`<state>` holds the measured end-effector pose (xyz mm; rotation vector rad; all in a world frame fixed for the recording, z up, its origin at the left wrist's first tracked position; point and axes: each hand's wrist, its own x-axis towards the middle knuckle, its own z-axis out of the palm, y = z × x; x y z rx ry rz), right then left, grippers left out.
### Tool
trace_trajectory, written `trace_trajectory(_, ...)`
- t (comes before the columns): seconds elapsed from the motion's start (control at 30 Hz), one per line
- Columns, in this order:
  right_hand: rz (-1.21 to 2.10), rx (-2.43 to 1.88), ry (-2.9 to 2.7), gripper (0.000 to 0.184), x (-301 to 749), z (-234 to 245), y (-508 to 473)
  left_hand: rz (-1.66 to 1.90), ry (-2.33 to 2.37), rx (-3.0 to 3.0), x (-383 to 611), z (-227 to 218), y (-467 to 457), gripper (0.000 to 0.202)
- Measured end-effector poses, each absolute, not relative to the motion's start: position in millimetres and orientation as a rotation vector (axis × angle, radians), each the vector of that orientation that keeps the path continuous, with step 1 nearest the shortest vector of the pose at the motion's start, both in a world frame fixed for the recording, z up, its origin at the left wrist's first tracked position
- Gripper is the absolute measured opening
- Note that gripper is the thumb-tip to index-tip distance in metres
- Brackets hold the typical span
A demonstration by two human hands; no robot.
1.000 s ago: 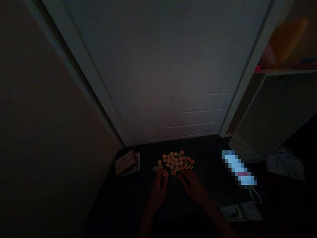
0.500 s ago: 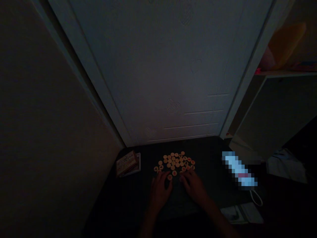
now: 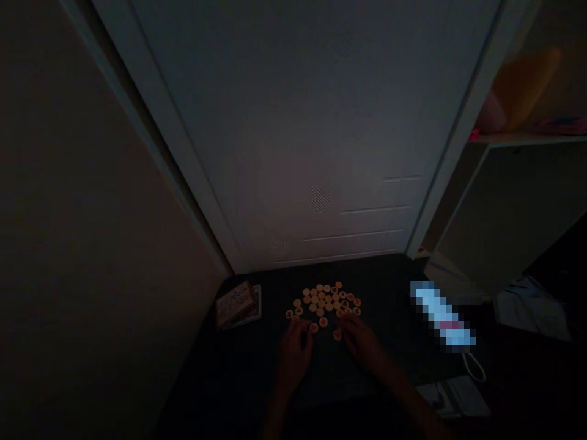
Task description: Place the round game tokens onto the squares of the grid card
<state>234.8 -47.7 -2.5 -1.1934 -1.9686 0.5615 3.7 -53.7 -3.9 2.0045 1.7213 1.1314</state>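
Curving its fingers inward, the left hand (image 3: pixel 296 348) rests at seven o'clock from the cluster of round discs (image 3: pixel 321 299) on the dark table (image 3: pixel 367 391). A red-marked disc (image 3: pixel 313 328) lies right by its fingertips; whether they grip it or merely touch it cannot be told. The right hand (image 3: pixel 362 341), at between four and five o'clock, is bent likewise, its fingers over the cluster's near edge and another red-marked disc (image 3: pixel 337 335) just beside its thumb side; its grip cannot be made out either. Between the hands, a single disc (image 3: pixel 323 322) sits apart at six o'clock. Most discs in the cluster show plain faces, while several toward three o'clock bear red or dark marks. At nine o'clock, a brown box (image 3: pixel 235 302) lies tilted across a pale-edged flat item (image 3: pixel 257 302). Near three o'clock is a bright bluish oblong (image 3: pixel 443 315), blurred into blocks, with a white loop (image 3: pixel 474 366) below it. Flat pale items (image 3: pixel 468 394) lie at four o'clock. A heart-patterned white panel (image 3: pixel 298 140) stands at twelve, a cabinet (image 3: pixel 518 201) at two.
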Motion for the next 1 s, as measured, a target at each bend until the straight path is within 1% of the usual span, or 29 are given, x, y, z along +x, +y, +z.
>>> trace_trajectory(0.3, 0.561, -1.181, -1.928, 0.025, 232, 3, -50, 1.147, 1.696, 2.004, 3, -1, -54, 0.022)
trace_trajectory(0.47, 0.625, -1.224, -1.707, 0.033, 240, 4, -48, 1.152, 1.69, 1.987, 4, 3, -55, 0.022)
trace_trajectory(0.57, 0.837, -1.27, -1.413, 0.042, 249, 3, -41, 1.142, 1.694, 1.971, 4, 5, -55, 0.021)
trace_trajectory(0.67, 1.128, -1.165, -1.058, 0.05, 253, 0, -33, 1.109, 1.688, 1.951, 4, 6, -55, 0.022)
trace_trajectory(0.8, 1.34, -0.98, -0.717, 0.046, 249, -1, -31, 1.061, 1.693, 1.926, 4, 9, -56, 0.024)
trace_trajectory(1.0, 1.497, -0.939, -0.632, 0.042, 246, 3, -36, 0.994, 1.738, 1.903, 6, 12, -57, 0.026)
